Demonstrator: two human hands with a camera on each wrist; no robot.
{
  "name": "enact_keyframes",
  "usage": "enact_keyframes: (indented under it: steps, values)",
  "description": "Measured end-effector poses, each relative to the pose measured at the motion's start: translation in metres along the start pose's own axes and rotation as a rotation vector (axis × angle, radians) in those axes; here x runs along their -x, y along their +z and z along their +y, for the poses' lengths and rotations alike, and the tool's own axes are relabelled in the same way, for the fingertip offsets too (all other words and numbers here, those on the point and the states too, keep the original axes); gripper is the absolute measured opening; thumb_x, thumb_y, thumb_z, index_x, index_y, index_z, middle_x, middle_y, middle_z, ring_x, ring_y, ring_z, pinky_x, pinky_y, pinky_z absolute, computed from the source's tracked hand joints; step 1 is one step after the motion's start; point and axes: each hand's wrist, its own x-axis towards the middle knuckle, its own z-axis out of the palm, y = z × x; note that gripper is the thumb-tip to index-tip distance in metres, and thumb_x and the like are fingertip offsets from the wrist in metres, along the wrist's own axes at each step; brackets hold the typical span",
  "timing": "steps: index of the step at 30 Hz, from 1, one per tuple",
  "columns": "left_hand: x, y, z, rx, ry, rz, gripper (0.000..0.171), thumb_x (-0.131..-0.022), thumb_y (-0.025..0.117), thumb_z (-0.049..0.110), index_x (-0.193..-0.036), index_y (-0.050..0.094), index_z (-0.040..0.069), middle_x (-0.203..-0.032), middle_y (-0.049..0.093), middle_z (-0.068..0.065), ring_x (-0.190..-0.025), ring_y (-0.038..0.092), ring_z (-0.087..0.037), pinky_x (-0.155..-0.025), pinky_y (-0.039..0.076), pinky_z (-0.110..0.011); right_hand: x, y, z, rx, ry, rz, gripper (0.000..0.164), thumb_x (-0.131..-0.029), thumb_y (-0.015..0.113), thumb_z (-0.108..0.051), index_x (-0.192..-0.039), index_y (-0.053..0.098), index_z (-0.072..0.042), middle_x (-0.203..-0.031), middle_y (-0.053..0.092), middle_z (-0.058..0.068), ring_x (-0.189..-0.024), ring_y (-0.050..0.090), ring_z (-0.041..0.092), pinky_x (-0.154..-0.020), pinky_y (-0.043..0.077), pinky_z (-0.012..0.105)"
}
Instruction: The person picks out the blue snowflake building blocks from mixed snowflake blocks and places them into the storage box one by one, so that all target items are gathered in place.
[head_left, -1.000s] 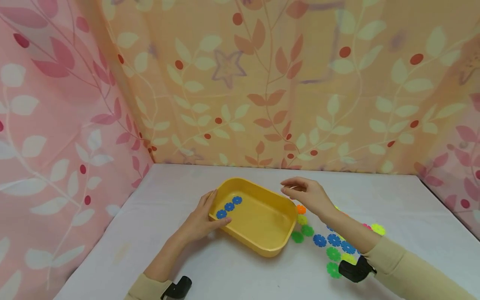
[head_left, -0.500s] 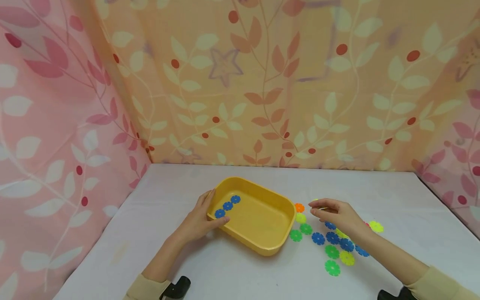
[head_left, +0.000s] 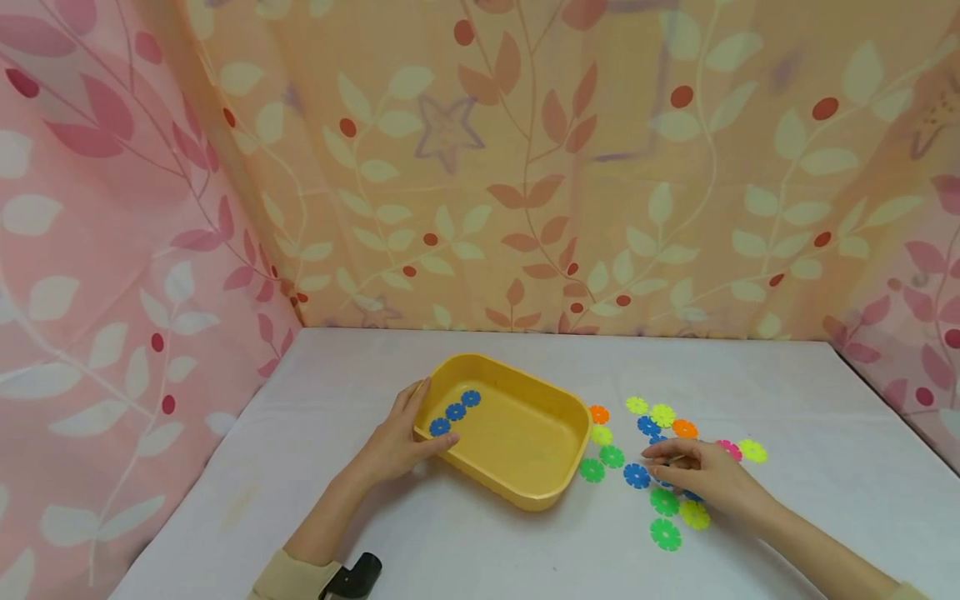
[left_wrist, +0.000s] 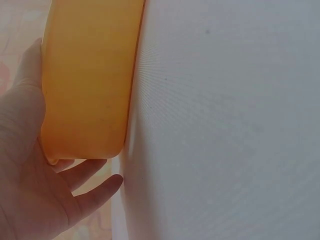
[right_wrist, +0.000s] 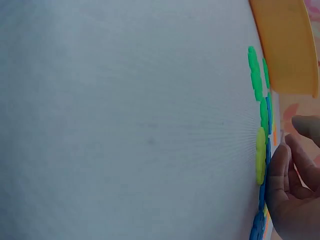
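Note:
My left hand [head_left: 402, 435] grips the left end of a yellow plastic tray [head_left: 517, 481], thumb over the rim and fingers along the outside wall. In the left wrist view the fingers [left_wrist: 90, 172] curve round the tray's end. Three blue notched flower discs [head_left: 455, 412] lie in a row inside the tray. Low over the scattered discs, my right hand [head_left: 708, 477] has its thumb and fingers apart in the right wrist view, with nothing seen between them. It partly hides some blue discs; a blue disc [head_left: 637, 476] lies just left of its fingertips.
Green discs [head_left: 665, 534], yellow discs [head_left: 663, 416], orange discs [head_left: 685, 429] and a pink disc [head_left: 728, 450] lie flat on the white tablecloth [head_left: 360, 358], right of the tray. Patterned curtains [head_left: 450, 208] stand behind and at both sides.
My right hand has moved from above the tray's right rim to the right and down over the discs. The left hand and tray have stayed in place.

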Motion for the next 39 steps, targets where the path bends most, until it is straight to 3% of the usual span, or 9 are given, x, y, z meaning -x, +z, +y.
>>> enact_keyframes:
  steps: [17, 33, 39]
  values:
    - [0.0, 0.001, -0.003, 0.009, -0.003, 0.0, 0.106, -0.081, 0.071, 0.059, -0.158, 0.014, 0.015, -0.16, 0.017, -0.005, -0.136, 0.036, -0.038, -0.107, 0.03, -0.057, -0.001, 0.003, 0.006, 0.257, -0.156, 0.033, 0.018, -0.084, 0.077, -0.026, -0.1, 0.071, -0.017, -0.083, 0.057, -0.003, -0.073, 0.051, 0.011, -0.06, 0.043, 0.022]
    - [0.0, 0.001, -0.002, 0.002, -0.004, 0.005, 0.107, -0.08, 0.071, 0.061, -0.158, 0.014, 0.017, -0.16, 0.017, -0.003, -0.136, 0.036, -0.037, -0.108, 0.03, -0.056, -0.006, 0.002, 0.007, 0.285, -0.179, 0.039, 0.015, -0.083, 0.078, -0.025, -0.094, 0.071, -0.018, -0.079, 0.056, -0.004, -0.072, 0.051, 0.011, -0.06, 0.043, 0.021]
    - [-0.001, 0.001, -0.001, 0.005, 0.001, -0.002, 0.106, -0.08, 0.071, 0.06, -0.158, 0.013, 0.018, -0.16, 0.017, -0.003, -0.136, 0.035, -0.037, -0.108, 0.03, -0.056, -0.007, 0.002, 0.01, 0.313, -0.236, 0.048, 0.014, -0.083, 0.078, -0.027, -0.092, 0.071, -0.019, -0.076, 0.055, -0.007, -0.071, 0.05, 0.009, -0.06, 0.043, 0.021]
